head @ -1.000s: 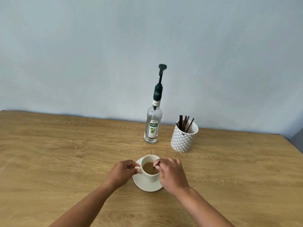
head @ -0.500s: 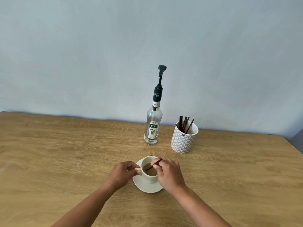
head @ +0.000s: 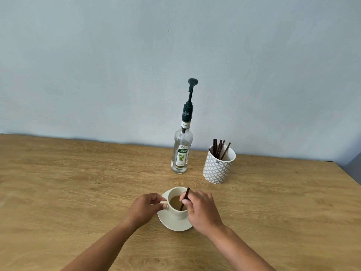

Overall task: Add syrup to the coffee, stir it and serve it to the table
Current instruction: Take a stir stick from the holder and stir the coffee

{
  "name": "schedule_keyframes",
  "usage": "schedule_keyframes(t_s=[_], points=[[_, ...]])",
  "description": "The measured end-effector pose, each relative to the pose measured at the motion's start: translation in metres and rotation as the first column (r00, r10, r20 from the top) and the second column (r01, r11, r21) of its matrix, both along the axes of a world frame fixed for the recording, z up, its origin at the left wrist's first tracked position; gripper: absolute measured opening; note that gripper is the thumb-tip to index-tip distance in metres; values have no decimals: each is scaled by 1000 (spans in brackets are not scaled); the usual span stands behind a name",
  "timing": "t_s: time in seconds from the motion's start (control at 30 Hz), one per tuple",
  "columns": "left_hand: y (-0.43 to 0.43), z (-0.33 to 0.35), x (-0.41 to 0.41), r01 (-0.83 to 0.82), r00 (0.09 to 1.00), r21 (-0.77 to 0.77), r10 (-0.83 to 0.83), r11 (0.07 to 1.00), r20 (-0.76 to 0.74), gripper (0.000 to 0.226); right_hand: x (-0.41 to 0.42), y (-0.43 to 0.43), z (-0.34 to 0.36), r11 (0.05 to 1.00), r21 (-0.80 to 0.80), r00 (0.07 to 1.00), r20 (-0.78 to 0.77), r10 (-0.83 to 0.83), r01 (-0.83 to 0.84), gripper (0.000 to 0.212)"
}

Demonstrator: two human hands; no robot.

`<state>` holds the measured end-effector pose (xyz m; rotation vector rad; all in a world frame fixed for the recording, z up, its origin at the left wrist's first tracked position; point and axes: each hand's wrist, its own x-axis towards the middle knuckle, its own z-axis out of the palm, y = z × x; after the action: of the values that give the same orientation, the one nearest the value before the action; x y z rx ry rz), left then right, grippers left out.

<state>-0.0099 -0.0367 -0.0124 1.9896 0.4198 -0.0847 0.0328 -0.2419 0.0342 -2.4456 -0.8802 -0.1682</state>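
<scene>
The coffee cup (head: 176,205) sits on its saucer (head: 172,224) on the counter (head: 78,182). Your right hand (head: 202,209) pinches the stir stick (head: 184,199), which leans up and away from you. Your left hand (head: 145,209) holds the cup's handle.

1. Beyond right hand (head: 203,210): syrup bottle (head: 181,153) and patterned holder (head: 218,169) upright, gap between them passable.
2. Just left: cup (head: 176,204) on saucer (head: 172,222), left hand (head: 145,208) at the handle blocks that side.
3. Right and near side: bare table (head: 283,202), open.
</scene>
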Motion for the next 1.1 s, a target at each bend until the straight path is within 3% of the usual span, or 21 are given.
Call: schedule_keyframes(t_s=[0.73, 1.1], points=[[0, 3, 0, 15, 1000, 27, -16, 1000, 4, 7, 6, 5, -13, 1000, 29, 999, -37, -2, 3, 15], [0, 3, 0, 10, 1000, 0, -10, 1000, 1, 8, 6, -1, -4, 991, -135, 995, 99, -10, 23, 21]])
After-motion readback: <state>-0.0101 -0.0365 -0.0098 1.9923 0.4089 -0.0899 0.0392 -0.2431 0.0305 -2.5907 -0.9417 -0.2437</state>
